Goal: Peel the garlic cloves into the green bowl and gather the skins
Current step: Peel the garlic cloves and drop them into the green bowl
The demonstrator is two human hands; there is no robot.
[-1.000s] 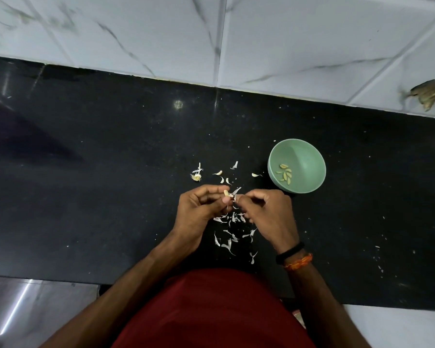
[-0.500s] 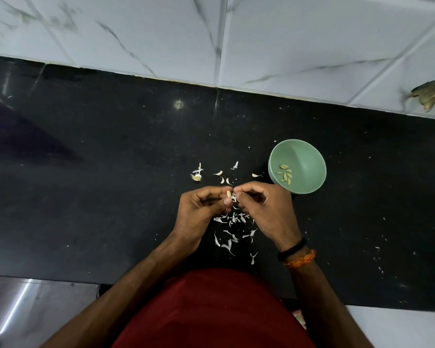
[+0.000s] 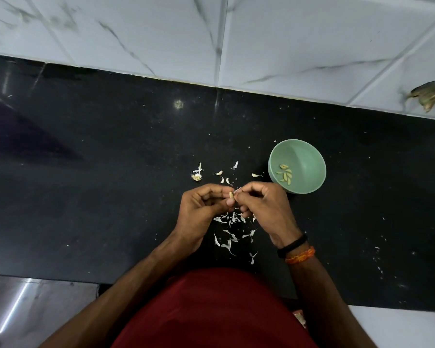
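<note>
My left hand [image 3: 201, 209] pinches a small pale garlic clove [image 3: 231, 195] between thumb and fingers over the black counter. My right hand [image 3: 264, 207] meets it fingertip to fingertip and pinches a strip of white skin [image 3: 237, 190] at the clove's tip. The green bowl [image 3: 309, 156] stands just right of my right hand and holds several peeled cloves [image 3: 285, 174]. White skins [image 3: 232, 218] lie scattered on the counter under and below my hands. A few unpeeled cloves [image 3: 219, 172] lie just beyond my hands.
A garlic root stub with skin [image 3: 197, 175] lies to the left of the loose cloves. The black counter [image 3: 86, 172] ends at a white tiled wall [image 3: 211, 33] behind. A brownish lump [image 3: 426, 95] sits on the tiles at the far right.
My right hand has shifted slightly up and left against the clove and now pulls a strip of skin from its tip. My left hand stays in place.
</note>
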